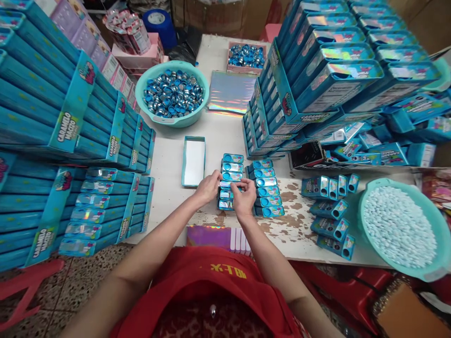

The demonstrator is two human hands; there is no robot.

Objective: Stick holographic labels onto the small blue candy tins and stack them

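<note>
In front of me, two columns of small blue candy boxes stand close together on the white table [169,155], their tops facing up with round recesses. Both hands are at the left column [232,167]. My left hand [208,187] has its fingers closed at the left end of a blue candy box [225,185] in that column. At the same box's right end, my right hand [244,197] is closed with thumb and finger pinched; its fingertips partly hide the box top. The right column [267,191] stands beside my right hand, untouched by it.
A blue tray box [194,162] with a white bottom lies left. Behind are a basin of blue-silver caps [172,121] and shiny sheets [232,91]. Stacked blue cartons rise left [66,126] and right [287,105]. Several loose boxes [329,227] and a candy basin [362,225] sit right.
</note>
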